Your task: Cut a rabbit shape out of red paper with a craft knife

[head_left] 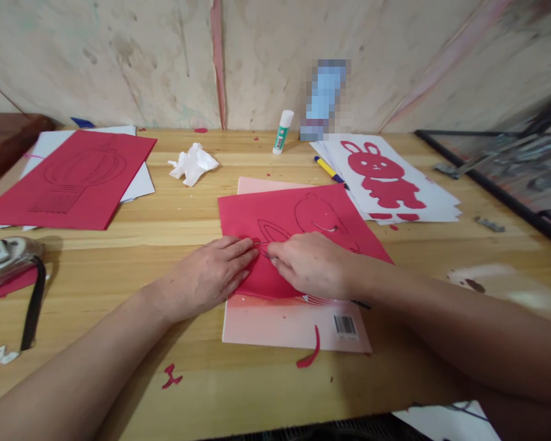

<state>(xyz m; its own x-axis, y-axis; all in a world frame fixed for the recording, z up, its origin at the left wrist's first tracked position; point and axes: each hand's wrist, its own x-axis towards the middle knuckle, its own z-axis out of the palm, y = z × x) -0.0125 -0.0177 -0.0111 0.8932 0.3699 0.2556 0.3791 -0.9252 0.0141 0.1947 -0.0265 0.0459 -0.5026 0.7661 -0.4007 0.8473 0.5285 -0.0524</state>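
A red sheet of paper (239,214) with black outlines drawn on it, among them a rounded head shape and a long ear-like loop, lies in front of me. My left hand (213,269) rests on its left side, fingers stretched out and pressing it down. Close beside those fingertips, my right hand (314,260) is closed in a pinch over the drawn lines. From its fingers a thin metal blade (258,243) seems to stick out; the rest is hidden. Beneath the red paper is a pale pink booklet (275,324) with a barcode.
A red sheet with a lantern-like drawing (82,177) and a tape measure (9,257) lie left. Behind are crumpled tissue (194,164) and a glue stick (283,131). Right are a yellow-blue pen (329,168) and a red paper rabbit (379,168) on white sheets. Red scraps (309,355) lie nearby.
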